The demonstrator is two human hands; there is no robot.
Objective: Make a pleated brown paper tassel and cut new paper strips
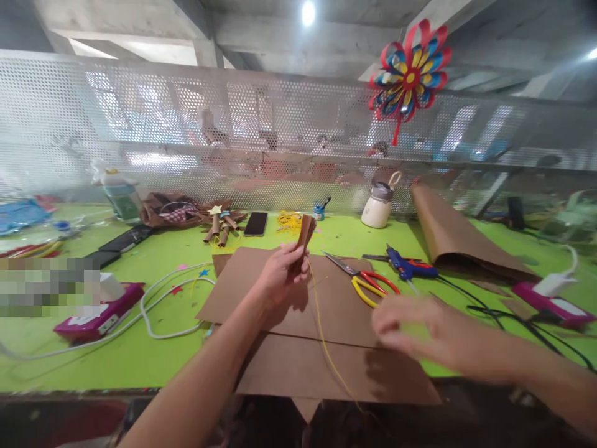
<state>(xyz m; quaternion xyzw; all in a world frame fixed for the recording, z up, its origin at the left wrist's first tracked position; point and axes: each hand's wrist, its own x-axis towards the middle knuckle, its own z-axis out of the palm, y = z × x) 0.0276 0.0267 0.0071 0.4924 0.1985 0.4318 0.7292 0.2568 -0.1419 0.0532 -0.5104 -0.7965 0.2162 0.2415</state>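
Note:
My left hand (pixel 283 269) is closed around a bundle of folded brown paper strips (pixel 305 231), which sticks up above the fingers. A thin yellow string (pixel 321 330) hangs from that hand and trails over the brown paper sheets (pixel 275 323) to the front edge. My right hand (pixel 410 323), smeared by motion, hovers over the right part of the sheets. Its fingers look curved, but whether they pinch anything does not show. Just beyond it lie scissors (pixel 361 277) with red and yellow handles, blades apart. A blue glue gun (pixel 408 264) rests behind them.
Purple power strips (pixel 100 314) (pixel 553 305) sit at both sides, with a white cable (pixel 153 330) looping on the left. At the back stand a phone (pixel 256 224), yellow string pile (pixel 290 220), white bottle (pixel 377 208) and rolled brown paper (pixel 459 233). A perforated screen (pixel 280 124) rises behind.

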